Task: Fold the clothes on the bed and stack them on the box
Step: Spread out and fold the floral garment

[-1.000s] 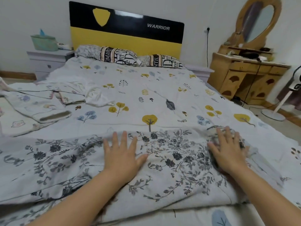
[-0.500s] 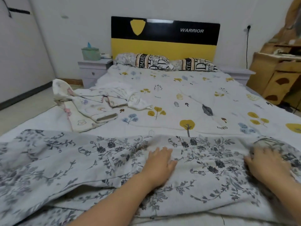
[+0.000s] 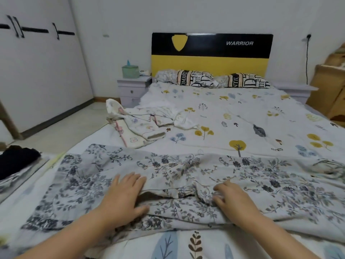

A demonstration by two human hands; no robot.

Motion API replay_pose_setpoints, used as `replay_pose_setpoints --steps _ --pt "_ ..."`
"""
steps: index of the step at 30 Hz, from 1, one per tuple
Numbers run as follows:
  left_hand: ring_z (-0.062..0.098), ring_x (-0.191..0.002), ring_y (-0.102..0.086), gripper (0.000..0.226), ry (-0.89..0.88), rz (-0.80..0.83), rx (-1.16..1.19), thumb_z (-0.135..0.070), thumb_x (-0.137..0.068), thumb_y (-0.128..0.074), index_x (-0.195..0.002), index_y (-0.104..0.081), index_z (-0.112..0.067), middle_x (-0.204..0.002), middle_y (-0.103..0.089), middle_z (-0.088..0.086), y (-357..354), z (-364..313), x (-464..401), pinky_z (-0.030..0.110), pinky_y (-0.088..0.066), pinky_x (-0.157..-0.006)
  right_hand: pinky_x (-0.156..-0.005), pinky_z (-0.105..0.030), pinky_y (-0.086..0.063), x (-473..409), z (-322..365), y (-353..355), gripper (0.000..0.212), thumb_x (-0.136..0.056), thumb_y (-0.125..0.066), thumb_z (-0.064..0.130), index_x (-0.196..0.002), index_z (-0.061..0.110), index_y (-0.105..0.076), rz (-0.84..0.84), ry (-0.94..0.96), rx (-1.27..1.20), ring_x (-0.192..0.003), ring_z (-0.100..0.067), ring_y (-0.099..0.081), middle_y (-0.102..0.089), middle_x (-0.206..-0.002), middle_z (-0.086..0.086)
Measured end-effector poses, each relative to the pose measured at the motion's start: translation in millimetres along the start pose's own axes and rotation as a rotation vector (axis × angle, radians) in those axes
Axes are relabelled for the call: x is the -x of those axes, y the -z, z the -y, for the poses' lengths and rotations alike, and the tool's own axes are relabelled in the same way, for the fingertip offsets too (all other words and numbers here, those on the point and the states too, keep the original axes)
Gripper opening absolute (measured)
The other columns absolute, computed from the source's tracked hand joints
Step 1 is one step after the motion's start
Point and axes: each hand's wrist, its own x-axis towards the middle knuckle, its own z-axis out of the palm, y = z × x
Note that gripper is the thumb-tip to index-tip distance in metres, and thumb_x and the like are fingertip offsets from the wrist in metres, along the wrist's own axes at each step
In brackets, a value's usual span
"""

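A grey floral garment (image 3: pixel 186 176) lies spread wide across the near end of the bed (image 3: pixel 242 116). My left hand (image 3: pixel 125 195) rests flat on it left of centre, fingers straight. My right hand (image 3: pixel 233 199) lies on it a little to the right, fingers pointing left against a raised ridge of cloth between the hands. Further up the bed sits a crumpled pile of cream printed clothes (image 3: pixel 138 126) with a white piece (image 3: pixel 184 120) beside it. At the left edge a folded black garment (image 3: pixel 16 159) lies on a low surface; what is under it is unclear.
Two patterned pillows (image 3: pixel 196 80) lean at the black and yellow headboard (image 3: pixel 211 57). A grey nightstand (image 3: pixel 132 88) carries a green tissue box (image 3: pixel 130 71). A white wardrobe (image 3: pixel 37 71) stands left, a wooden dresser (image 3: pixel 328 90) right.
My view has swung left. My right hand has slid left across the floral garment toward my left hand, pushing up a ridge of cloth between them. The left hand stays flat.
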Motion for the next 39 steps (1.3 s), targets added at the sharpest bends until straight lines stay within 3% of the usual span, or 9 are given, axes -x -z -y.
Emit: replay_pose_setpoints --steps 5,12,15,19,24,27,33,36,39 --pt "0.021 -0.146 0.002 0.075 0.114 0.048 -0.081 -0.055 -0.091 -0.041 -0.15 -0.005 -0.026 -0.159 -0.001 -0.004 -15.2 54.8 38.8 0.043 0.008 -0.115 -0.086 -0.033 -0.043 -10.3 16.5 -14.7 0.027 -0.097 -0.043 0.029 -0.121 0.021 -0.052 0.031 -0.016 0.093 -0.113 -0.023 -0.05 -0.054 -0.125 -0.001" --pt "0.029 -0.144 -0.012 0.066 0.221 0.021 -0.235 -0.009 -0.095 -0.038 -0.151 -0.008 -0.026 -0.158 -0.01 0.004 -17.0 104.1 64.8 0.051 -0.006 -0.115 -0.077 -0.032 -0.042 -23.3 18.5 -26.8 0.019 -0.093 -0.041 0.015 -0.106 0.027 -0.049 0.081 -0.047 0.17 -0.108 -0.023 -0.055 -0.061 -0.116 -0.002" --pt "0.023 -0.102 -0.062 0.04 0.211 -0.208 -0.178 -0.015 -0.083 -0.063 -0.121 -0.055 -0.024 -0.111 -0.064 0.003 -7.3 123.6 71.7 0.039 -0.051 -0.087 -0.073 -0.031 -0.037 -24.7 23.4 -23.7 0.018 -0.093 -0.039 0.013 -0.085 0.027 -0.046 0.086 -0.042 0.235 -0.1 -0.02 -0.058 -0.063 -0.104 0.0" --pt "0.028 -0.088 -0.06 0.027 0.316 -0.371 -0.013 -0.005 -0.084 -0.048 -0.104 -0.057 -0.019 -0.097 -0.062 0.004 26.4 136.9 67.4 0.033 -0.042 -0.064 -0.07 -0.029 -0.044 -26.5 24.7 6.2 0.005 -0.093 -0.05 0.022 -0.089 0.024 -0.049 -0.023 -0.093 0.077 -0.089 -0.02 -0.059 -0.065 -0.1 -0.001" --pt "0.033 -0.07 -0.057 0.017 0.281 -0.647 0.011 0.001 -0.081 -0.059 -0.093 -0.062 -0.011 -0.081 -0.061 0.011 70.2 144.7 58.9 0.037 -0.042 -0.051 -0.051 -0.032 -0.028 -4.8 10.3 53.2 0.029 -0.083 -0.067 0.012 -0.071 0.017 -0.041 -0.38 -0.079 -0.165 -0.061 -0.026 -0.044 -0.052 -0.062 -0.004" --pt "0.033 -0.08 -0.058 0.017 0.305 -0.759 0.133 -0.004 -0.083 -0.06 -0.098 -0.065 -0.01 -0.09 -0.064 0.01 73.7 143.4 66.1 0.032 -0.036 -0.058 -0.051 -0.03 -0.024 15.0 4.8 59.8 0.046 -0.074 -0.069 -0.001 -0.061 0.021 -0.031 -0.372 0.017 -0.126 -0.058 -0.017 -0.037 -0.042 -0.06 0.002" --pt "0.026 -0.101 -0.053 0.045 0.59 -0.162 0.942 -0.024 -0.08 -0.074 -0.117 -0.052 -0.01 -0.117 -0.052 0.01 31.2 149.5 84.7 0.035 -0.046 -0.08 -0.058 -0.016 -0.034 39.9 5.3 44.3 0.029 -0.085 -0.063 0.032 -0.073 0.029 -0.037 0.232 0.08 0.155 -0.066 0.001 -0.043 -0.05 -0.074 0.01" --pt "0.035 -0.119 -0.05 0.06 0.695 0.026 1.21 -0.043 -0.084 -0.063 -0.128 -0.047 -0.006 -0.131 -0.051 0.019 17.2 154.7 91.9 0.042 -0.042 -0.095 -0.07 -0.016 -0.045 47.1 10.5 39.8 0.011 -0.088 -0.06 0.042 -0.088 0.038 -0.049 0.246 0.059 -0.077 -0.078 0.002 -0.055 -0.06 -0.087 0.017" --pt "0.023 -0.059 -0.051 0.037 0.731 -0.023 1.055 -0.042 -0.09 -0.058 -0.074 -0.051 -0.01 -0.064 -0.05 0.012 10.7 151.4 92.3 0.029 -0.037 -0.058 -0.07 -0.021 -0.048 43.2 2.9 35.2 0.015 -0.096 -0.051 0.02 -0.097 0.031 -0.061 0.04 -0.048 -0.171 -0.078 -0.004 -0.059 -0.065 -0.09 0.011"
